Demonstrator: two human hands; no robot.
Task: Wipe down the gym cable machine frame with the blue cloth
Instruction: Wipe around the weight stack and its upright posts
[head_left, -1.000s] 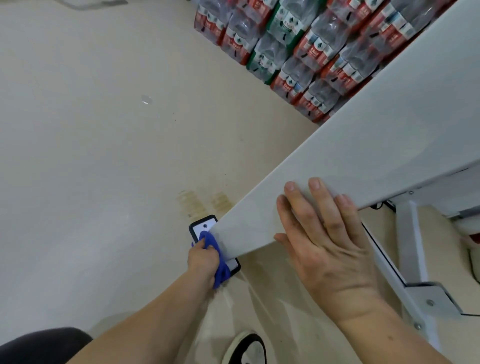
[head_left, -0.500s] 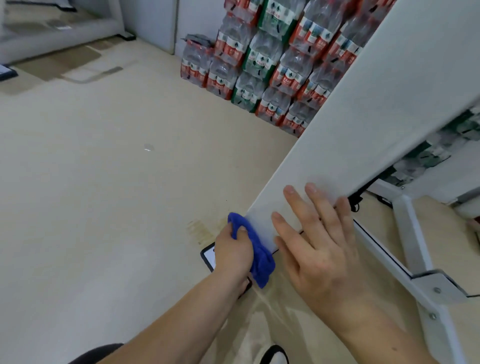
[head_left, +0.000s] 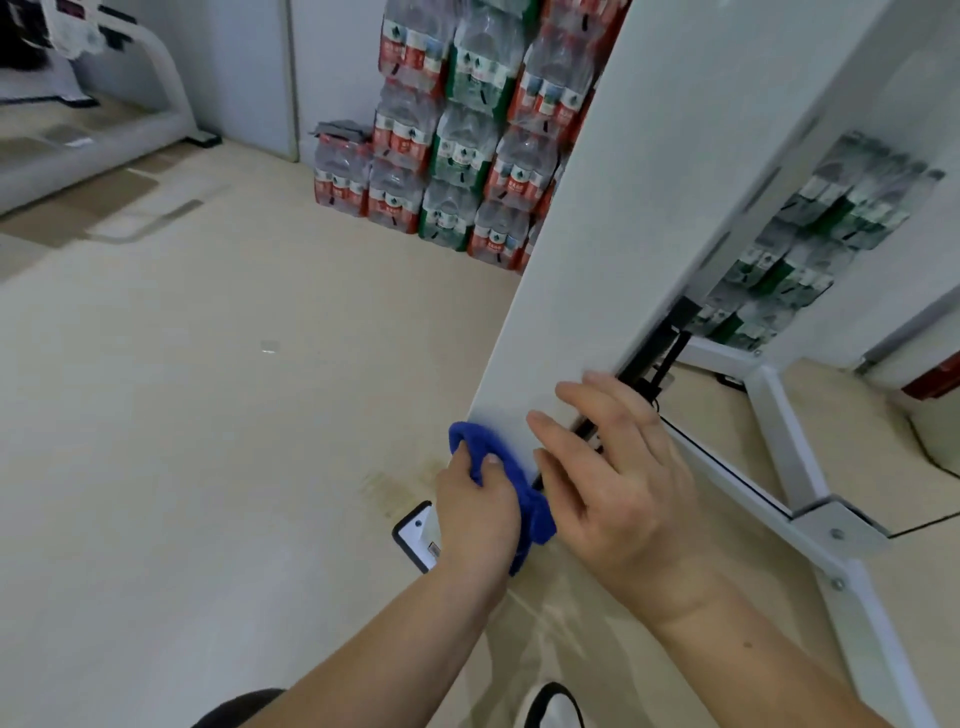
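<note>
Closest in, below the foot of the frame's white upright (head_left: 639, 218), the toe of a shoe (head_left: 558, 701) shows on the floor (head_left: 208, 415), and both forearms reach forward from there. The left hand (head_left: 480, 519) has its fingers and thumb curled round the bunched blue cloth (head_left: 535, 512) and holds it against the left edge of the upright at its lowest part, just above the black-rimmed foot plate (head_left: 415, 535) that peeks out to the left of the wrist. The right hand (head_left: 623, 499) holds nothing. Its fingers are straight and spread, with the tips laid on the face of the upright near its right edge, just beside the cloth, as if to steady the body. Both hands are therefore at the bottom end of the upright, and its long axis runs from them up and away, leaning toward the top right of the view. Most of the upright's face lies beyond and above the cloth, so the wiping stroke likely has to travel along that axis. The left hand is the one placed to make it, since it carries the cloth. To the right of the upright a white base rail (head_left: 789, 436) slants across the floor. Behind the upright, stacked packs of bottled water (head_left: 452, 145) stand against the wall.
</note>
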